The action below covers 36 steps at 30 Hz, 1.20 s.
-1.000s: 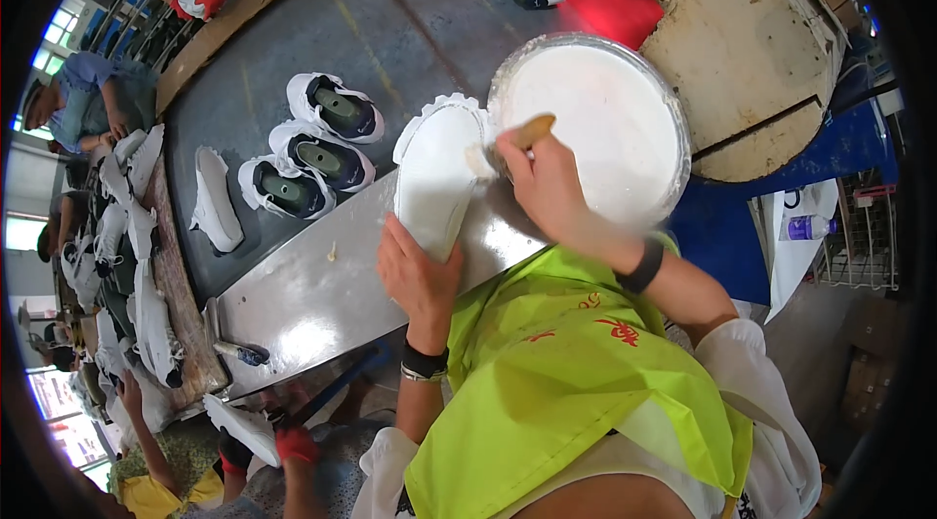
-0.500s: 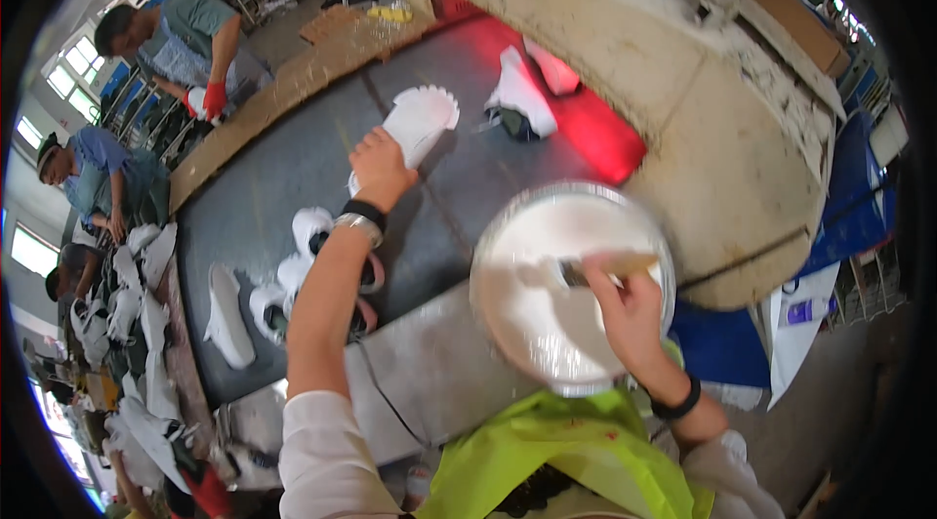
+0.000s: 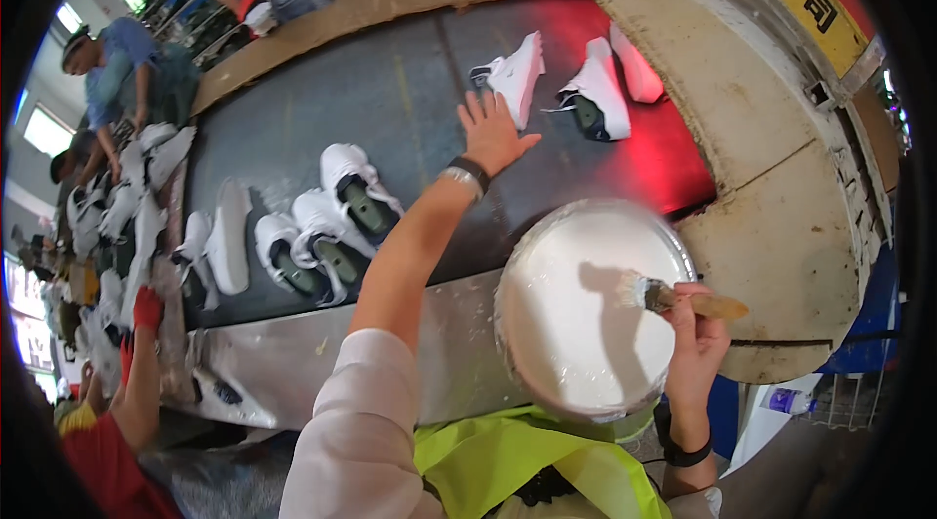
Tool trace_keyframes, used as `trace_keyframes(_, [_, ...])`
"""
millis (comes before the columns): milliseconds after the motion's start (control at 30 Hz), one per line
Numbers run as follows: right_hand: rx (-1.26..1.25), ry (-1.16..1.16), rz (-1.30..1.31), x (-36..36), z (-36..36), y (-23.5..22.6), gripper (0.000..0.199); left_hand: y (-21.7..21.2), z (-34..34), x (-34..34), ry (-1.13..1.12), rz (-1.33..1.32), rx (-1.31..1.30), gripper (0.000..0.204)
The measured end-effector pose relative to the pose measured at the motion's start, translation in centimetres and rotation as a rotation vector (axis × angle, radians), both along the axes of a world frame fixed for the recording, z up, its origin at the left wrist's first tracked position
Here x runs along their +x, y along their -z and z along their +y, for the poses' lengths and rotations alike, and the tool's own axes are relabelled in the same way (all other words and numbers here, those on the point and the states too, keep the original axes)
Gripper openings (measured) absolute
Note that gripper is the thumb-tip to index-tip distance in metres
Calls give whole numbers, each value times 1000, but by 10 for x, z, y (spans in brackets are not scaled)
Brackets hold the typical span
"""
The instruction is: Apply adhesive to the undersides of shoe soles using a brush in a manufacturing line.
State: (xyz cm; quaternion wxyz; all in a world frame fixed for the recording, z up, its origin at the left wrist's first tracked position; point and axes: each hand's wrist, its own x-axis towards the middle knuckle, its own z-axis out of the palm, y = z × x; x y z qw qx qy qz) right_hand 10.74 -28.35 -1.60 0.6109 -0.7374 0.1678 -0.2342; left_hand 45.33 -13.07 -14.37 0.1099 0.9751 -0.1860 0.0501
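My left hand (image 3: 491,132) is stretched far out over the dark conveyor belt (image 3: 410,99), fingers spread, just short of a white shoe (image 3: 514,76) lying on its side. It holds nothing. My right hand (image 3: 697,326) grips a wooden-handled brush (image 3: 673,298), bristles over the round basin of white glue (image 3: 586,309) in front of me. A second white shoe (image 3: 592,95) and a white sole (image 3: 636,67) lie farther right on the belt under red light.
Several white shoes (image 3: 332,226) with green lasts and a sole (image 3: 230,236) ride the belt to my left. A person's red-gloved hand (image 3: 146,309) reaches in at lower left. Other workers (image 3: 127,70) stand across the belt. A beige machine hood (image 3: 771,129) curves at right.
My left hand has let go of the white sole and stretched farther out toward the shoe. My right hand with the brush has drawn back to the basin's right edge.
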Motion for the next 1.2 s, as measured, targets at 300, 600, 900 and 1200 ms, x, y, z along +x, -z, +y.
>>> trace_keyframes(300, [73, -184, -88, -17, 45, -21, 10, 0, 228, -135, -380, -222, 110, 122])
trace_keyframes(600, [62, -174, -88, -6, 49, -24, 10, -9, 304, -82, -488, 295, 137, 100])
trace_keyframes(900, [52, -93, -59, 6, 42, -15, 10, 67, 360, -1, -765, 244, -262, 118])
trace_keyframes(1200, [40, -149, -45, 12, 47, -8, 13, 57, 247, -19, -912, 217, -1756, 80])
